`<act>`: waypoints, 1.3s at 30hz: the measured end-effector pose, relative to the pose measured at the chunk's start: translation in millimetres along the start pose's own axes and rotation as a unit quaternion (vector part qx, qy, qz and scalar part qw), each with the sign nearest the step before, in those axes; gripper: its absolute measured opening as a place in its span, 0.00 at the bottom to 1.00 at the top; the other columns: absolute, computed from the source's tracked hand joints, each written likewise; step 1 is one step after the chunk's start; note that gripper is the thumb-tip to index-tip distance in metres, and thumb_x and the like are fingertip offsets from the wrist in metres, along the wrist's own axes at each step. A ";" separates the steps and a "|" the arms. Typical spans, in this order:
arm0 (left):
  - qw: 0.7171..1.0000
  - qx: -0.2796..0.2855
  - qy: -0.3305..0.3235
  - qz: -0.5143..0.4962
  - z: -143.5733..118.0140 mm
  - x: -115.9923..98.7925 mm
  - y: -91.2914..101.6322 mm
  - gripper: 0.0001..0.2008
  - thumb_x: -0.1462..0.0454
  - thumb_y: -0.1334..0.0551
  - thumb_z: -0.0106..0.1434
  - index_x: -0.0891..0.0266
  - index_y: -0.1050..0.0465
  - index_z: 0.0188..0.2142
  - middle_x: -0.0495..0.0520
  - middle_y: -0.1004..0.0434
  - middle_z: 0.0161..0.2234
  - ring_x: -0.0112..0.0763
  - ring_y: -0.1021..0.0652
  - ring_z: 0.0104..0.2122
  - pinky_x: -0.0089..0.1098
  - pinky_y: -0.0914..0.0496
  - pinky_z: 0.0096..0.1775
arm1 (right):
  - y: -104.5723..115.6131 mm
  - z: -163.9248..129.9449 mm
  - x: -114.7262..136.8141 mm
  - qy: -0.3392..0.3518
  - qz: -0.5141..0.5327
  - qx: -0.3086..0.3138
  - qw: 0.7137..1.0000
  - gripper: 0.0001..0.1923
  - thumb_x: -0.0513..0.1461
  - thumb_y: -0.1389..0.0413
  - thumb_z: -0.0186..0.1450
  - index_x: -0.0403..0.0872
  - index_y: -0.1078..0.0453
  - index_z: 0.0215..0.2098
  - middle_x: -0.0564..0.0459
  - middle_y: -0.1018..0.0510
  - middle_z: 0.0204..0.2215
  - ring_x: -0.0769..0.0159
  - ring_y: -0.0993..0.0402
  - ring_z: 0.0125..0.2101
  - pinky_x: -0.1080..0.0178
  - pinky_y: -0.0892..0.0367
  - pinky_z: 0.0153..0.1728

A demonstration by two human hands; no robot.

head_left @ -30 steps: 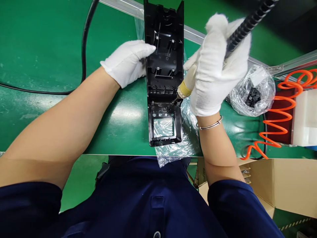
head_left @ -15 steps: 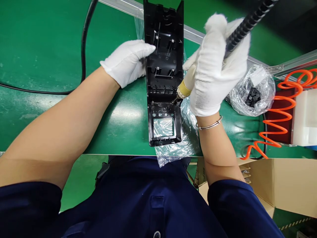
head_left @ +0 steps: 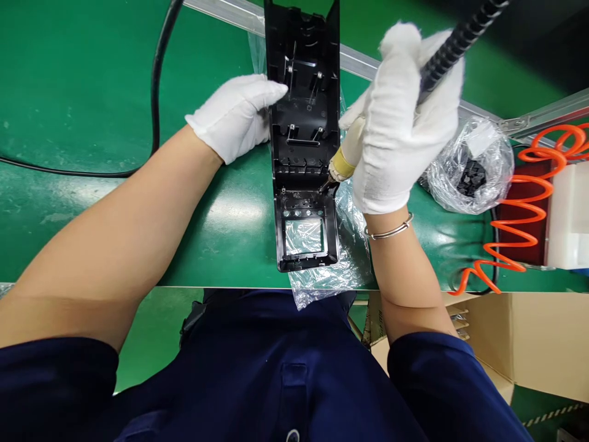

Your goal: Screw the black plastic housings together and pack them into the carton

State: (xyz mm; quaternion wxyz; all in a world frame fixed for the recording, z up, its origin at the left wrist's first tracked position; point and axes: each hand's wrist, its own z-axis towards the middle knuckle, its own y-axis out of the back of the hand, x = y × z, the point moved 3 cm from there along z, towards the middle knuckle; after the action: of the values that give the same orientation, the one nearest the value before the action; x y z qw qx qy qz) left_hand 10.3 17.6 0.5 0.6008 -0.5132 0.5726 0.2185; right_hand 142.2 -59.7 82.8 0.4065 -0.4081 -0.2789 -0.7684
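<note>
Navy top (head_left: 239, 374), white cloth gloves (head_left: 246, 101)
They cover the left hand (head_left: 234, 116) at eleven o'clock and the right hand (head_left: 396, 135) at two; a slim silver bangle (head_left: 390, 234) sits at three, short sleeves (head_left: 59, 380) at eight and four, a pale-rimmed fastener (head_left: 292, 435) at six.

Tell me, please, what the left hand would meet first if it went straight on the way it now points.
Probably the black housing: the left hand appears to hold its side, thumb over the edge, other fingertips hidden.

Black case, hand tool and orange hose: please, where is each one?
Black case (head_left: 304, 116): head view, on its inner floor.
Hand tool (head_left: 343, 165): head view, on its yellow ring.
Orange hose (head_left: 527, 178): head view, on one coil.
</note>
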 end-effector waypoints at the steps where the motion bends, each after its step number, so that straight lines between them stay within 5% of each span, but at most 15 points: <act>1: 1.000 0.002 0.000 -0.006 -0.3 -0.2 -0.4 0.03 0.64 0.34 0.54 0.52 0.26 0.26 0.45 0.18 0.42 0.49 0.27 0.54 0.52 0.39 0.64 | 1.2 0.2 -0.5 -0.001 0.010 -0.003 1.000 0.09 0.43 0.52 0.65 0.49 0.45 0.29 0.58 0.39 0.21 0.70 0.29 0.28 0.64 0.29 0.34; 7: 1.000 -0.009 0.010 0.000 -0.5 -0.7 -0.6 0.04 0.65 0.35 0.54 0.52 0.26 0.26 0.44 0.18 0.41 0.50 0.28 0.55 0.52 0.38 0.63 | 5.1 1.4 -2.6 -0.009 -0.115 0.146 0.983 0.12 0.49 0.52 0.67 0.49 0.40 0.34 0.55 0.35 0.27 0.68 0.26 0.38 0.68 0.30 0.30; 9: 1.000 -0.006 0.007 0.000 -0.1 -0.4 -0.1 0.04 0.65 0.35 0.54 0.52 0.26 0.26 0.45 0.18 0.42 0.50 0.28 0.56 0.51 0.38 0.63 | 4.7 1.4 -2.7 -0.014 -0.133 0.153 0.979 0.12 0.49 0.52 0.68 0.50 0.40 0.34 0.54 0.34 0.28 0.68 0.26 0.38 0.68 0.30 0.30; 14: 1.000 0.005 0.000 -0.003 0.0 0.2 0.7 0.02 0.65 0.35 0.55 0.54 0.26 0.29 0.47 0.18 0.43 0.51 0.31 0.58 0.53 0.40 0.63 | 0.6 0.3 -2.6 -0.003 -0.018 0.001 1.000 0.09 0.44 0.54 0.66 0.49 0.39 0.31 0.57 0.33 0.24 0.70 0.26 0.31 0.65 0.28 0.35; 20: 1.000 -0.001 -0.001 -0.005 3.0 1.3 2.5 0.03 0.67 0.36 0.56 0.58 0.26 0.31 0.51 0.18 0.41 0.47 0.28 0.55 0.50 0.38 0.62 | -3.1 -1.3 4.1 -0.050 0.109 -0.038 0.992 0.08 0.38 0.46 0.61 0.47 0.35 0.24 0.59 0.31 0.22 0.73 0.26 0.28 0.70 0.30 0.31; 25: 1.000 0.006 -0.008 -0.019 6.3 4.5 6.7 0.03 0.67 0.35 0.56 0.59 0.25 0.32 0.52 0.19 0.41 0.46 0.27 0.54 0.49 0.39 0.62 | -5.1 -4.2 2.0 -0.200 0.369 -0.103 0.902 0.25 0.36 0.66 0.68 0.42 0.32 0.22 0.57 0.35 0.22 0.76 0.24 0.35 0.73 0.35 0.29; 30: 1.000 0.007 -0.011 -0.029 7.9 6.7 8.3 0.03 0.68 0.36 0.57 0.59 0.25 0.32 0.51 0.19 0.37 0.46 0.25 0.52 0.49 0.38 0.62 | -2.9 0.1 -6.1 -0.028 0.121 -0.033 0.992 0.06 0.40 0.42 0.59 0.50 0.34 0.26 0.59 0.25 0.26 0.69 0.25 0.29 0.65 0.27 0.34; 39: 0.999 0.007 -0.012 -0.041 9.1 7.7 10.2 0.04 0.71 0.39 0.60 0.62 0.26 0.33 0.52 0.21 0.36 0.45 0.25 0.51 0.50 0.39 0.62 | -3.2 -0.3 -10.9 -0.013 0.093 -0.039 0.995 0.09 0.44 0.46 0.60 0.52 0.42 0.27 0.57 0.24 0.28 0.65 0.22 0.31 0.61 0.26 0.35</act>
State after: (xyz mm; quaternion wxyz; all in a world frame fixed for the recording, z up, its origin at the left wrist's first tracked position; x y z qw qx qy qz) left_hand 7.8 26.8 -11.9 0.6200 -0.5293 0.5452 0.1955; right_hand 143.0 -54.0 73.0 0.4565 -0.4578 -0.2149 -0.7320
